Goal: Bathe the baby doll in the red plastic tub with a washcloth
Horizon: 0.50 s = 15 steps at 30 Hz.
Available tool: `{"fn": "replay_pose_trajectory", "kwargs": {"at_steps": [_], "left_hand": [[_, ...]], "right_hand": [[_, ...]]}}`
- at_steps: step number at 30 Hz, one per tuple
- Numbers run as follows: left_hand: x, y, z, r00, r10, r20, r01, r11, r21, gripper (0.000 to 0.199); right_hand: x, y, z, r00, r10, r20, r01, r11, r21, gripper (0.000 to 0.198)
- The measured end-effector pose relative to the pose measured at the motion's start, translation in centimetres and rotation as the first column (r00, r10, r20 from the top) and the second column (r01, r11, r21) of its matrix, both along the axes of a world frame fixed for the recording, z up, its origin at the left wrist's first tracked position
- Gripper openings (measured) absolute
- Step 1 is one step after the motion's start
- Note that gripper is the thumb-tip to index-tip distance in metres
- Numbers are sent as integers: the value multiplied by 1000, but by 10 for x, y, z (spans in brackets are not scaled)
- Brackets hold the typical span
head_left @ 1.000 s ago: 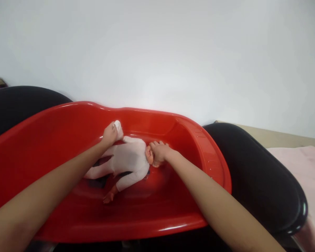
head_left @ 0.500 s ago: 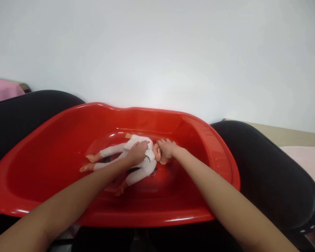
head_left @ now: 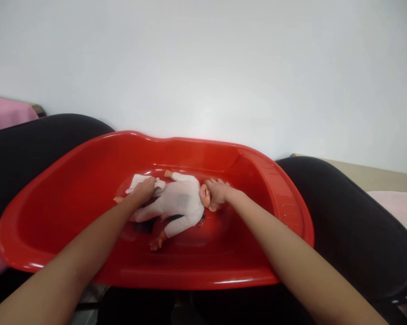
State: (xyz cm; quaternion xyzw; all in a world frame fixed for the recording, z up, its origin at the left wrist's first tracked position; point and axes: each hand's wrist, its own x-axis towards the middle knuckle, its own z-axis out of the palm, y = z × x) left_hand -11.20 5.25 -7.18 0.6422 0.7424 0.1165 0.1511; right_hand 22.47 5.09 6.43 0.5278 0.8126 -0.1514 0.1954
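A baby doll (head_left: 180, 197) in white clothing lies on its back inside a red baby bathtub (head_left: 189, 279), head to the right and feet to the left. A greyish patch shows on its belly. My right hand (head_left: 218, 190) is wrapped over the top of the doll's head, its fingers on the far side. Over the doll's legs, my left hand (head_left: 145, 189) grips a small white cloth (head_left: 135, 181) that spreads out beyond the fingers. The hand and cloth hide part of the legs.
Black chair seats stand on the left (head_left: 47, 149) and on the right (head_left: 352, 225) of the tub. A white wall (head_left: 203, 67) rises behind it. Pink covers (head_left: 10, 113) show at the left edge and a paler pink surface (head_left: 396, 210) at the right.
My left hand has moved left with the white cloth, from the doll's chest to its legs, and the belly is now uncovered. My right hand stays on the head.
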Motion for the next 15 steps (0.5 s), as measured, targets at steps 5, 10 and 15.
{"fn": "replay_pose_trajectory", "kwargs": {"at_steps": [5, 10, 15], "left_hand": [[-33, 3, -3, 994, 46, -104, -52, 997, -59, 36], [-45, 5, -5, 982, 123, -144, -129, 991, -35, 32], [4, 22, 22, 991, 132, 37, -134, 989, 65, 48]], "right_hand": [[2, 0, 1, 1000, 2, -6, -2, 1000, -3, 84], [3, 0, 2, 1000, 2, -26, -2, 1000, -7, 82], [3, 1, -1, 999, -3, -32, 3, 1000, -2, 91]]}}
